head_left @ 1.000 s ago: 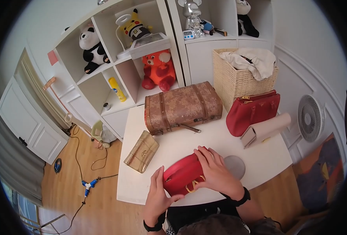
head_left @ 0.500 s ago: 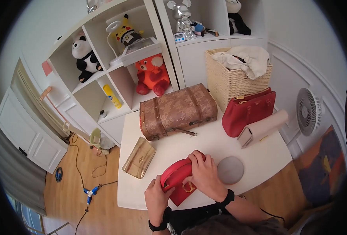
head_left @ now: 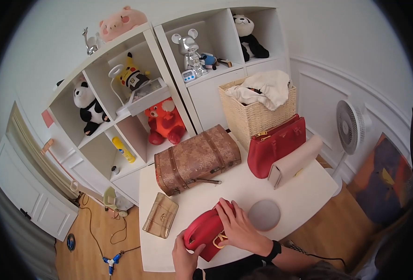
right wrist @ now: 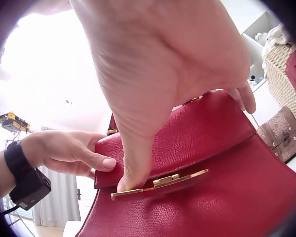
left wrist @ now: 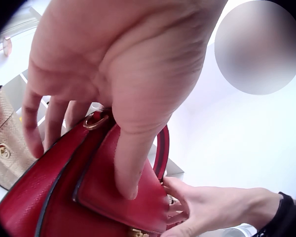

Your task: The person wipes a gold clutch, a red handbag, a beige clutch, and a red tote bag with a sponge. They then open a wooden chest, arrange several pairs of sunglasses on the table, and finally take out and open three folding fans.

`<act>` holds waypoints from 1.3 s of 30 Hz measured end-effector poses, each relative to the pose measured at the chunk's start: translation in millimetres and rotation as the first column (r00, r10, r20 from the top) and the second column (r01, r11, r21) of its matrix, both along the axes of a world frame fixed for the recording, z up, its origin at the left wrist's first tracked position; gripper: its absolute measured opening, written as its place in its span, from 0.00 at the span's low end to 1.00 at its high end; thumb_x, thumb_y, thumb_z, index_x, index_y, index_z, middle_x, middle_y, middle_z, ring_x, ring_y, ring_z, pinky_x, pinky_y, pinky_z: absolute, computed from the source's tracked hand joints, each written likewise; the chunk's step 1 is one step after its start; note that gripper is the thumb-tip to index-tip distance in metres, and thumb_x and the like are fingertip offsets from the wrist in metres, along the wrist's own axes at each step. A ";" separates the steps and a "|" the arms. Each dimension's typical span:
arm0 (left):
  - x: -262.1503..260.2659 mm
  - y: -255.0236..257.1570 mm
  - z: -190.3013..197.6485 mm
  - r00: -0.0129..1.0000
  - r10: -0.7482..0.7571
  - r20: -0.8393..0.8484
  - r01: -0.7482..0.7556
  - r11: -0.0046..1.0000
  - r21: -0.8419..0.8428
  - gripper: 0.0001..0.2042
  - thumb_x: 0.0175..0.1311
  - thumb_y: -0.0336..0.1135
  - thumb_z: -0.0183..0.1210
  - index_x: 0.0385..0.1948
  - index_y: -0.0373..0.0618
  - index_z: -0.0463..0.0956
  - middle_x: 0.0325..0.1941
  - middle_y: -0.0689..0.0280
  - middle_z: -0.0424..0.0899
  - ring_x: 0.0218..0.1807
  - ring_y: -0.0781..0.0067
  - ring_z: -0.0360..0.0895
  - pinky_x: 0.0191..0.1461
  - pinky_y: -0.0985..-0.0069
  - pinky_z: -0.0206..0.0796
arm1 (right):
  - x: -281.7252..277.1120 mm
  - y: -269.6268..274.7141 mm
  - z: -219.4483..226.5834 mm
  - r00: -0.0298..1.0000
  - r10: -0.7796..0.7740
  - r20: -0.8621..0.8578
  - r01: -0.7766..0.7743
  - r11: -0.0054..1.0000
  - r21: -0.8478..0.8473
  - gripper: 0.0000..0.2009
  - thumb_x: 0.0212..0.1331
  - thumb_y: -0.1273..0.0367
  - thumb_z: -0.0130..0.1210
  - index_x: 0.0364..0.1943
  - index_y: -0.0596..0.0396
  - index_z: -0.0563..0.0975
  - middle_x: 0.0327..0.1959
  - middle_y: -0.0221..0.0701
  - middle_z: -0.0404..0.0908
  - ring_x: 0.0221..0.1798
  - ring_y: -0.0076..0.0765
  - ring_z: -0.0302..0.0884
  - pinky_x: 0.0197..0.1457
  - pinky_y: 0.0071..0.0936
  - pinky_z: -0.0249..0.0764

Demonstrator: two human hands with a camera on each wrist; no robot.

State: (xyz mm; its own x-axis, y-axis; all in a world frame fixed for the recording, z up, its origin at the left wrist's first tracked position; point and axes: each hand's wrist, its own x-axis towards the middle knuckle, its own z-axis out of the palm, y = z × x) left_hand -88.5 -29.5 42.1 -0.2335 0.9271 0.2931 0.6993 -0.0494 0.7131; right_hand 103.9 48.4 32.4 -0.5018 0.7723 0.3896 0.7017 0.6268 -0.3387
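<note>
A red handbag with a gold clasp stands on the front of the white table, close to the person. The left hand grips its left end, thumb laid on the front flap and the other fingers round the far side. At the right end the right hand holds the bag, its thumb pressing at the gold bar of the clasp while the fingers reach over the top. Part of a red handle shows behind the flap in the left wrist view.
On the table lie a gold clutch, a grey disc and a brown patterned case. A larger red handbag and a pale pink bag stand at the right, before a wicker basket.
The head view has tilted up, so the table sits lower in it. Both hands stay on the red handbag, which has turned from its earlier tilt to stand with its flap front toward the person.
</note>
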 end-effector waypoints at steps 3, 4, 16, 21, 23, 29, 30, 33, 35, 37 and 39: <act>-3.9 4.0 -5.8 0.999 -0.030 0.023 0.031 0.999 -0.019 0.27 0.54 0.29 0.70 0.57 0.42 0.69 0.46 0.49 0.83 0.48 0.48 0.82 0.46 0.64 0.75 | 6.9 -2.1 2.9 0.999 0.036 0.004 -0.036 0.999 -0.041 0.64 0.27 0.52 0.78 0.71 0.65 0.52 0.76 0.53 0.44 0.68 0.72 0.57 0.66 0.56 0.63; -7.5 5.6 -8.9 0.999 -0.038 0.026 0.039 0.999 -0.018 0.28 0.53 0.30 0.71 0.56 0.42 0.69 0.45 0.48 0.84 0.47 0.47 0.82 0.45 0.63 0.75 | 8.9 -2.6 4.1 0.999 0.039 0.002 -0.039 0.999 -0.036 0.64 0.27 0.52 0.78 0.71 0.65 0.52 0.76 0.53 0.44 0.68 0.72 0.57 0.66 0.56 0.63; -10.7 8.0 -17.1 1.000 -0.009 0.006 0.008 0.999 0.046 0.23 0.55 0.28 0.69 0.53 0.41 0.72 0.42 0.49 0.84 0.43 0.47 0.82 0.44 0.63 0.74 | 8.6 8.9 7.2 0.985 0.036 0.169 -0.051 0.995 0.080 0.47 0.41 0.68 0.69 0.70 0.65 0.58 0.72 0.54 0.56 0.60 0.67 0.67 0.63 0.49 0.67; -8.8 9.8 -5.1 1.000 0.014 0.005 -0.014 1.000 -0.006 0.20 0.56 0.30 0.68 0.49 0.39 0.74 0.42 0.51 0.83 0.44 0.48 0.81 0.46 0.63 0.73 | 11.7 14.1 18.0 0.982 0.065 0.178 -0.078 0.995 0.063 0.42 0.43 0.66 0.70 0.66 0.62 0.64 0.69 0.48 0.63 0.57 0.56 0.72 0.60 0.44 0.69; -10.3 5.8 0.2 0.999 0.031 -0.017 -0.033 0.997 -0.067 0.23 0.52 0.32 0.71 0.50 0.39 0.73 0.44 0.52 0.81 0.44 0.46 0.80 0.46 0.61 0.72 | 10.3 15.6 10.7 0.993 0.053 0.103 -0.058 0.997 0.042 0.40 0.42 0.63 0.71 0.63 0.60 0.66 0.66 0.44 0.66 0.58 0.53 0.72 0.61 0.43 0.68; -11.9 -1.6 8.6 0.995 -0.100 0.021 0.102 0.985 -0.138 0.23 0.61 0.37 0.65 0.57 0.42 0.69 0.49 0.53 0.79 0.49 0.45 0.78 0.49 0.60 0.72 | 9.8 22.9 32.2 0.997 0.044 0.071 -0.041 0.998 -0.039 0.35 0.40 0.62 0.73 0.57 0.53 0.72 0.50 0.36 0.71 0.44 0.47 0.76 0.50 0.40 0.74; -12.8 -3.2 8.0 0.996 -0.084 0.026 0.087 0.986 -0.144 0.23 0.61 0.37 0.65 0.57 0.42 0.69 0.49 0.53 0.79 0.49 0.45 0.78 0.49 0.60 0.72 | 7.1 22.3 33.0 0.995 0.061 0.075 -0.057 0.997 -0.045 0.35 0.40 0.62 0.73 0.57 0.53 0.72 0.50 0.36 0.71 0.44 0.47 0.76 0.50 0.40 0.74; -18.8 -5.3 5.3 0.992 -0.116 0.041 0.120 0.983 -0.138 0.26 0.60 0.36 0.66 0.59 0.43 0.68 0.51 0.53 0.79 0.49 0.48 0.79 0.49 0.62 0.72 | 2.2 20.6 35.3 0.987 0.024 0.159 -0.018 0.999 -0.043 0.37 0.39 0.64 0.74 0.58 0.54 0.71 0.52 0.36 0.69 0.46 0.47 0.74 0.51 0.40 0.75; -35.5 -6.8 5.5 0.957 -0.261 0.127 0.274 0.957 -0.099 0.27 0.61 0.37 0.66 0.62 0.45 0.68 0.56 0.52 0.78 0.53 0.50 0.79 0.51 0.64 0.74 | 1.8 21.7 34.9 0.992 0.020 0.124 -0.012 0.998 -0.065 0.37 0.38 0.65 0.74 0.59 0.54 0.71 0.54 0.37 0.67 0.48 0.47 0.73 0.52 0.40 0.76; -60.9 -0.9 -2.6 0.958 -0.214 0.192 0.220 0.975 -0.012 0.27 0.59 0.36 0.68 0.60 0.43 0.69 0.57 0.55 0.77 0.56 0.59 0.77 0.53 0.67 0.73 | 2.1 21.0 35.2 0.992 0.025 0.127 -0.017 0.998 -0.063 0.37 0.39 0.66 0.74 0.59 0.54 0.71 0.53 0.37 0.67 0.48 0.47 0.73 0.52 0.40 0.76; -92.5 8.5 -14.4 0.989 -0.027 0.145 0.014 0.996 0.093 0.26 0.58 0.36 0.69 0.58 0.42 0.70 0.54 0.56 0.77 0.54 0.58 0.77 0.54 0.67 0.73 | 3.9 17.3 35.7 0.992 0.016 0.128 -0.009 0.998 -0.060 0.37 0.39 0.66 0.74 0.59 0.54 0.71 0.53 0.37 0.67 0.48 0.47 0.73 0.53 0.40 0.76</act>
State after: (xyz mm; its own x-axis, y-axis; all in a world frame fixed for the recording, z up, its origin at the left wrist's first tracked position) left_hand -181.0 -20.9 27.8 -0.2613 0.9031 0.3408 0.5860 -0.1321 0.7994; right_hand 107.9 65.7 68.1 -0.5545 0.7854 0.2752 0.7341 0.6174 -0.2828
